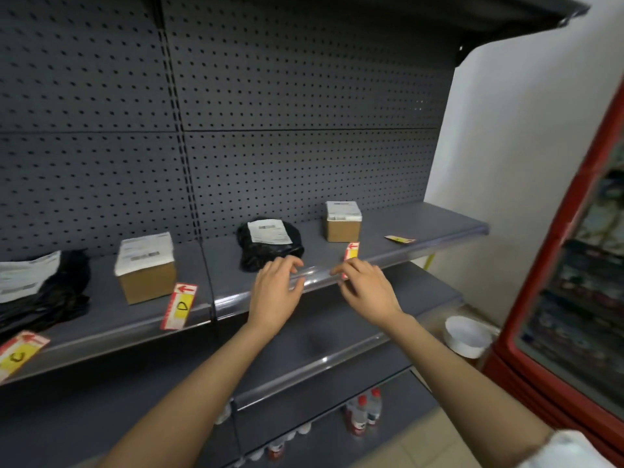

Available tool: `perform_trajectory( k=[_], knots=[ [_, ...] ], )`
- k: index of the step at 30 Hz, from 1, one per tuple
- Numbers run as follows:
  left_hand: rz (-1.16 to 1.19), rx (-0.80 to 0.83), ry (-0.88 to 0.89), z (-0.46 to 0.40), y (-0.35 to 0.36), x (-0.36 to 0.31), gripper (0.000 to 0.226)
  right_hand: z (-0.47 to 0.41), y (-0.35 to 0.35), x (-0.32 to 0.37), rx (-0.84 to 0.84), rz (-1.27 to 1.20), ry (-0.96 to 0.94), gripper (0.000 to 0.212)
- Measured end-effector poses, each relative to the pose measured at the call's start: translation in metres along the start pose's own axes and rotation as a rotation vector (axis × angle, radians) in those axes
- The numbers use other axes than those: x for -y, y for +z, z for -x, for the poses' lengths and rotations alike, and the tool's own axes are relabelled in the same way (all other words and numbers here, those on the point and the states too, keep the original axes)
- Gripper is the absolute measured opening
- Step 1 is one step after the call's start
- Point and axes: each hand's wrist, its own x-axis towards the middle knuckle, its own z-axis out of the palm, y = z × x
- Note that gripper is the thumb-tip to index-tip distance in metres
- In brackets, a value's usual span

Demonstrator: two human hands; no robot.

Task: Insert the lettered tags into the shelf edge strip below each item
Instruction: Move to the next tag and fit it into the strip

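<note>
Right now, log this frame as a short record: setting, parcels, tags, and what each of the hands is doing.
setting: grey pegboard shelf unit, red fridge at right
parcels: two cardboard boxes, two black bags
tags: D tag, C tag, one loose tag lying on shelf
left hand: fingers on clear edge strip, holds nothing
right hand: at a tag on the strip; grip unclear

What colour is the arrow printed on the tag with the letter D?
Red, on a white band above the yellow field of the D tag. The head view shows it.
</note>
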Motion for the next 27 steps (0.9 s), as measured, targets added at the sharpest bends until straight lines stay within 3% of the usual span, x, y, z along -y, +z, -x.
perform_trajectory(
  k=[8,17,27],
  knots=[
    [0.076,0.087,-0.005,-0.025,0.092,-0.045,0.018,0.015,-0.004,-0.102,0.024,0.007,0.131,0.020],
    [0.146,0.137,0.098,-0.117,0.178,-0.091,0.020,-0.039,-0.018,-0.210,0.027,0.107,0.249,0.023],
    [0.159,0.147,0.119,-0.169,0.226,-0.086,0.024,-0.104,0.022,-0.264,0.072,0.124,0.469,0.050]
  ],
)
